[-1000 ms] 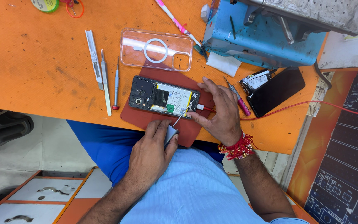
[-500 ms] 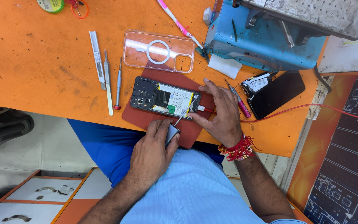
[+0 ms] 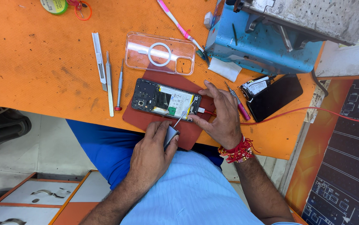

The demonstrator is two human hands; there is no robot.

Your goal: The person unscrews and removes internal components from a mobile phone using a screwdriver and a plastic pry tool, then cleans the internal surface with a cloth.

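As before, left hand (image 3: 152, 152) fingers clamped on tweezers (image 3: 174, 130), right hand (image 3: 221, 114) still flat beside phone (image 3: 165, 100)

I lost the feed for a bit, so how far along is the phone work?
Done: the phone lies opened on the red mat, its clear case set aside. In hand: the left hand works a thin tool at its lower end while the right hand steadies it. Left: closing it up.

Orange table (image 3: 42, 71): red mat (image 3: 188, 133), tools (image 3: 109, 83).
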